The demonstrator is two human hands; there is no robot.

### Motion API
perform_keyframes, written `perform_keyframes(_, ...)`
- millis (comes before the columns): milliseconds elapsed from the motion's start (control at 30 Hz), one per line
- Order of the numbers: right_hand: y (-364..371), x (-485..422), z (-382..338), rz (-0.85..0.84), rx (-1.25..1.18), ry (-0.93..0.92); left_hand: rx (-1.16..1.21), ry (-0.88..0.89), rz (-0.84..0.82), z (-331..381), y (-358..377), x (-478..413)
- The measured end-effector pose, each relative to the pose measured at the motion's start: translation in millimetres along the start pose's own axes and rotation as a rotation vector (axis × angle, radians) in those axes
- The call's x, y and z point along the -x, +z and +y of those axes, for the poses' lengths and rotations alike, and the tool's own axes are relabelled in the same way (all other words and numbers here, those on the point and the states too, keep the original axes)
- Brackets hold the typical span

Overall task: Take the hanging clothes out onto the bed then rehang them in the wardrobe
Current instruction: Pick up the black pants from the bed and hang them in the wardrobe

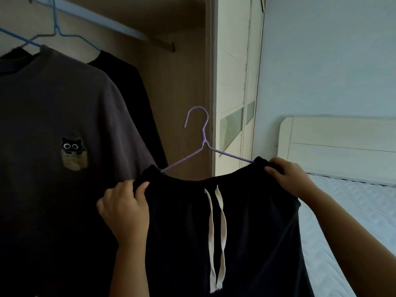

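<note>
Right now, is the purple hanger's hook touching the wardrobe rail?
Apart. The head view shows the purple hanger with its hook free in the air, well below the wardrobe rail, bare wardrobe wall showing between them.

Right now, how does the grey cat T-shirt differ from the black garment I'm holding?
The grey T-shirt hangs untouched in the wardrobe; the black garment is off the rail, its waistband gripped by the left hand and right hand. The grey T-shirt bears a cat motif; the black garment has two pale drawstrings. Both sit on thin wire hangers.
</note>
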State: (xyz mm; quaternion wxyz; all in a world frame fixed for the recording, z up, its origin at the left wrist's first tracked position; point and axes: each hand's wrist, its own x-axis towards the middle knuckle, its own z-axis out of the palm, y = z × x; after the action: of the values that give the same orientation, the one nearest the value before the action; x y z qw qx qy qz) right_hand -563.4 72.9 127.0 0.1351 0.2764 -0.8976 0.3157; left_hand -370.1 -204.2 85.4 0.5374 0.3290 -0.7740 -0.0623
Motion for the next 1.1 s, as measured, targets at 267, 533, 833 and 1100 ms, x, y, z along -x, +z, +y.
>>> perform_keyframes(267,6.3,-85.4,69.0,-0.063,0.075,0.063,0.085,-0.011,-0.059,58.1,135.5,-31.3)
perform_keyframes(533,16.0,-166.7,67.9,-0.158,-0.036,0.017,0.078,-0.058,-0.237,64.1,210.1,-101.6)
perform_keyframes(833,73.0,-208.5,-31.1,-0.261,-0.186,0.015,-0.07,0.516,0.307,71.0,146.8,-165.2)
perform_keyframes(1100,102.5,-244.4,-126.9,-0.518,-0.844,0.23,-0.432,0.467,0.072,59.5,104.6,-270.1)
